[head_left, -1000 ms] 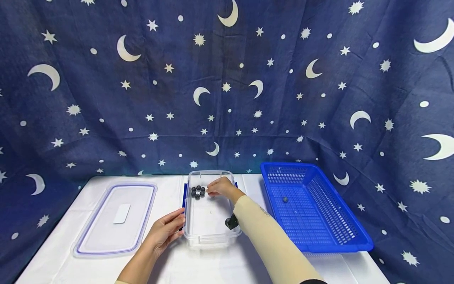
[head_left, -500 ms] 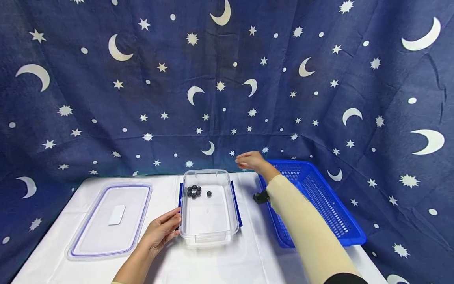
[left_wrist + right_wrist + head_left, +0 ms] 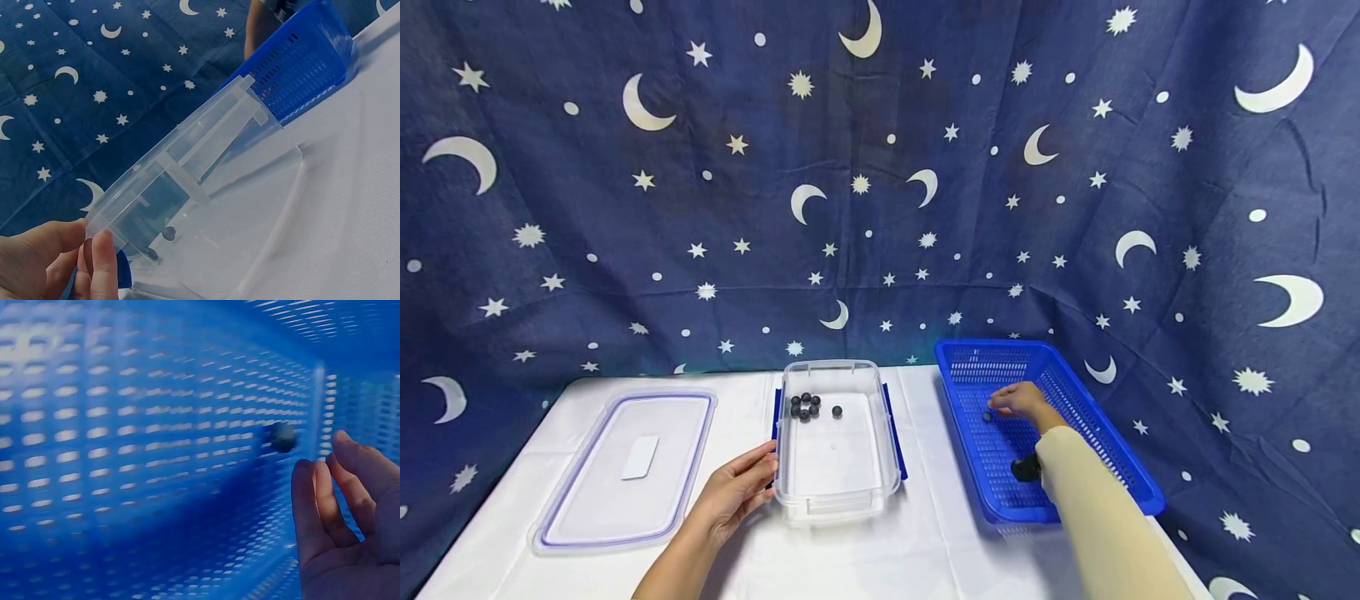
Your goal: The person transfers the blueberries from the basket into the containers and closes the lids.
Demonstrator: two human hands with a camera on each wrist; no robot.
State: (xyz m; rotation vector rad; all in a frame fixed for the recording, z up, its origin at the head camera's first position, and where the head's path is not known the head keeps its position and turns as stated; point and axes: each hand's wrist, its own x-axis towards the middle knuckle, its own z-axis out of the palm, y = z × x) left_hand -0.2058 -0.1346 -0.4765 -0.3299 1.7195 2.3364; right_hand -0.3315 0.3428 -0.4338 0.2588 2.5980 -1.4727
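In the head view, my left hand (image 3: 735, 493) grips the left side of a clear plastic box (image 3: 838, 500) by its blue latch. The left wrist view shows thumb and fingers (image 3: 103, 265) pinching the box wall. Several small dark balls (image 3: 805, 409) lie clustered at the box's far left, and one more ball (image 3: 837, 412) sits apart, right of them. Inside the blue basket (image 3: 992, 500), my right hand (image 3: 1021, 400) is beside a single dark ball (image 3: 988, 417). The right wrist view shows that ball (image 3: 283, 437) just beyond the parted, slightly bent fingers, not touching them.
A clear lid (image 3: 580, 500) with a purple seal and a white label (image 3: 641, 457) lies flat at the left of the white-covered table (image 3: 917, 567). Behind the table hangs a dark blue curtain (image 3: 760, 208) with moons and stars.
My right hand has left the box, where a ball now lies apart from the cluster, and moved right, over the basket rim and down inside. My left hand has stayed on the box.
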